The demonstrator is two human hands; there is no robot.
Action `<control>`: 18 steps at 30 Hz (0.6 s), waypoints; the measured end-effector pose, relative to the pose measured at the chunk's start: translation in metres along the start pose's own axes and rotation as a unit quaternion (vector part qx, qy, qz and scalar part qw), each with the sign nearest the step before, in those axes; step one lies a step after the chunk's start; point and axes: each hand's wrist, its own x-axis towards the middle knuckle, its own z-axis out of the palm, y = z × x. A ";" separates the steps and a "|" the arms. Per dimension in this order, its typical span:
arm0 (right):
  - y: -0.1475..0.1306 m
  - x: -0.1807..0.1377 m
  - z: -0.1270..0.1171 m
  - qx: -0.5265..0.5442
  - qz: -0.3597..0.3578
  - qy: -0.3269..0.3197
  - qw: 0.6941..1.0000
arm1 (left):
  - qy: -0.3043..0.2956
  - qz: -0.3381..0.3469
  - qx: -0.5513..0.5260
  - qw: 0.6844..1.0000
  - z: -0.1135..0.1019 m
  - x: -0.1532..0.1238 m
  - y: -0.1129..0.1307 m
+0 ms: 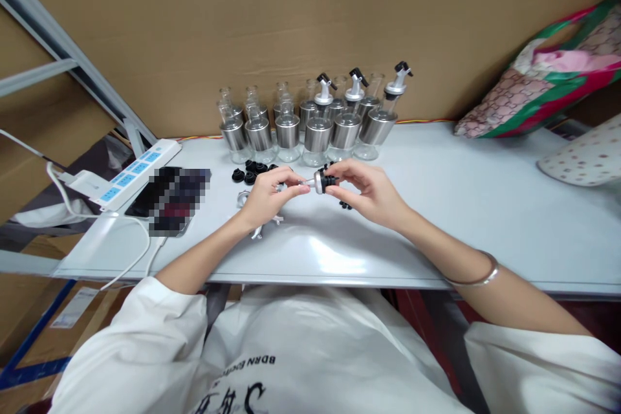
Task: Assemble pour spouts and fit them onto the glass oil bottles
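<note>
Between my two hands, a silver pourer spout with a black stopper (320,182) lies on its side above the table. My left hand (272,197) pinches its narrow silver end between thumb and fingers. At the black stopper end, the thumb and fingers of my right hand (366,194) are closed on it. Several black stoppers (250,171) lie on the table just beyond my left hand. Silver spout parts (257,231) sit under and beside that hand, partly hidden by it. Small black pieces (345,205) lie below my right hand.
Glass bottles with metal sleeves (288,129) stand in rows at the back; three front ones carry pourers (356,85). On the left are a power strip (140,171), phones (179,202) and white cables. A patterned bag (524,87) and a dotted white object (582,154) occupy the right.
</note>
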 end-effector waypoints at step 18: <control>-0.007 0.002 0.003 0.072 -0.009 -0.010 0.997 | -0.031 0.037 0.054 0.997 0.007 -0.010 0.012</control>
